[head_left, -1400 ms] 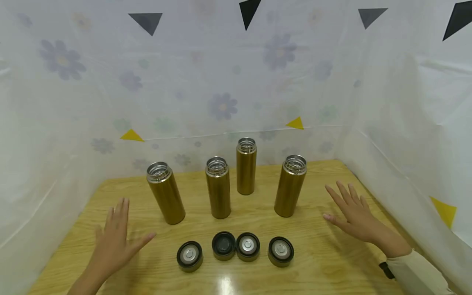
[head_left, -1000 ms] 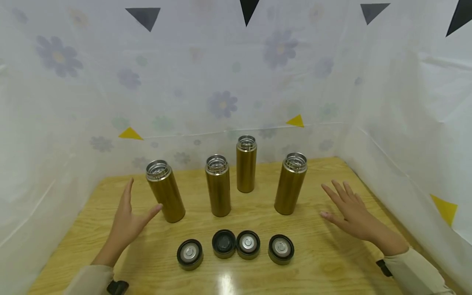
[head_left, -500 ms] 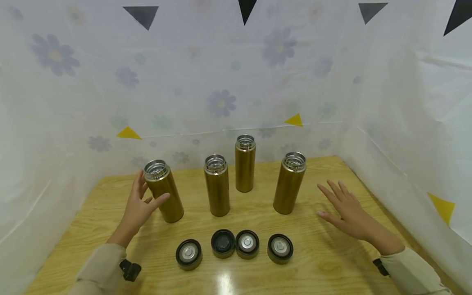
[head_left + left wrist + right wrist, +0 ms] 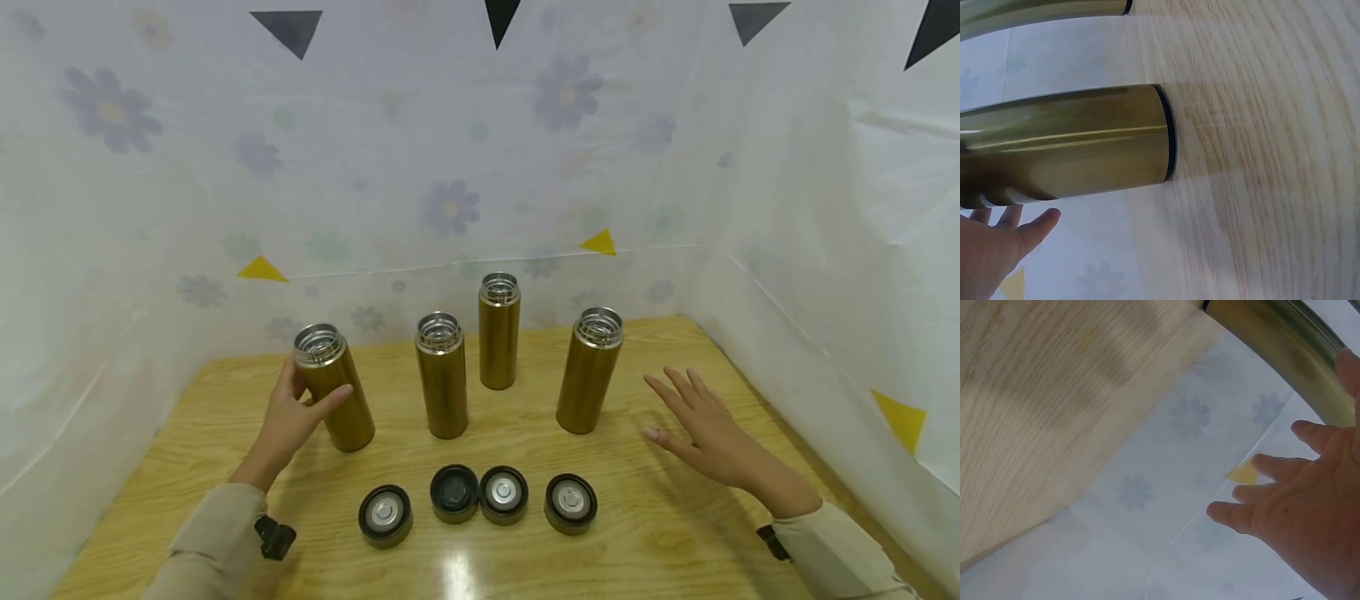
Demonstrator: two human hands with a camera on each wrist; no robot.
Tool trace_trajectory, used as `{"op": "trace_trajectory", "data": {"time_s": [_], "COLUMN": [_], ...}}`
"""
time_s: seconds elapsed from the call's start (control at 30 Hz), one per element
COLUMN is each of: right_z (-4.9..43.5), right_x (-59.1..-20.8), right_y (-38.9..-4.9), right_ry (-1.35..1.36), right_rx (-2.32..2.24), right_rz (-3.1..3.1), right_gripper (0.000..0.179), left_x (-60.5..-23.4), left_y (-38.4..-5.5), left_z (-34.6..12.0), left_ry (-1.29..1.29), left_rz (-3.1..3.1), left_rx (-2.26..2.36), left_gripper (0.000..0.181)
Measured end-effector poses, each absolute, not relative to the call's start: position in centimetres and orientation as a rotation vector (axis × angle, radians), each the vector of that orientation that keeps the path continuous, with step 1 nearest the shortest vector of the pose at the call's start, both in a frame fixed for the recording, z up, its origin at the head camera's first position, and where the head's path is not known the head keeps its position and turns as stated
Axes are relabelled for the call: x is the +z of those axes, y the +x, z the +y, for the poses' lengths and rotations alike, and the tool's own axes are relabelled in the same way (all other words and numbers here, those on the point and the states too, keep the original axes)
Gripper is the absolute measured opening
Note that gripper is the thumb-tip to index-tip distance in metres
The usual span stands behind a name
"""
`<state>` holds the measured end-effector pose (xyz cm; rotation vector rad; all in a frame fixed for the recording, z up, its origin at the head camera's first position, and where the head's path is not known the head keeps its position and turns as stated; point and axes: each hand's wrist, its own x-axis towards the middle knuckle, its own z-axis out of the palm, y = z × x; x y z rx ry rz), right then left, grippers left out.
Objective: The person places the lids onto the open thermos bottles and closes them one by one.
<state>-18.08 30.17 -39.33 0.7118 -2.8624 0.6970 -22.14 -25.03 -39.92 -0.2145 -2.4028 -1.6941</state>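
Observation:
A gold vacuum flask (image 4: 343,400) without its lid stands upright at the left of the table. My left hand (image 4: 288,417) holds it near the top, thumb across its front and fingers round its far left side, partly hidden. In the left wrist view, fingertips (image 4: 1040,228) meet the side of the same flask (image 4: 1085,144). To the right of it stand three more lidless gold flasks: one in the middle (image 4: 444,387), one farther back (image 4: 499,342) and one at the right (image 4: 588,379). My right hand (image 4: 701,433) hovers over the right side, fingers spread, holding nothing.
Several flask lids lie upturned in front of the flasks: a left one (image 4: 386,517), two touching in the middle (image 4: 454,494) (image 4: 504,495), and a right one (image 4: 571,504). The wooden table (image 4: 645,550) ends at white flowered sheeting (image 4: 450,167) behind and at both sides.
My left hand has moved from the table's left side, inward and away from me, and has come round the leftmost flask. My right hand has shifted slightly left. Flasks and lids stay put.

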Motion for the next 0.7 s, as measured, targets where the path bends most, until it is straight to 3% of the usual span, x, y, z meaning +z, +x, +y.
{"op": "trace_trajectory", "data": {"time_s": [0.23, 0.7], "right_z": [30.11, 29.62], "right_x": [-39.36, -39.16], "right_y": [-18.17, -18.27], "right_ry": [0.707, 0.728], "right_rx": [0.693, 0.677], "right_rz": [-2.864, -2.798], "right_gripper": [0.072, 0.07], "left_x": [-39.74, -39.92], "left_y": [-21.97, -22.24], "left_z": [-24.94, -25.22], "left_ry": [-0.188, -0.201], "left_rz": [-2.445, -2.483], "left_rx": [-1.671, -1.627], "left_gripper": [0.082, 0.083]}}
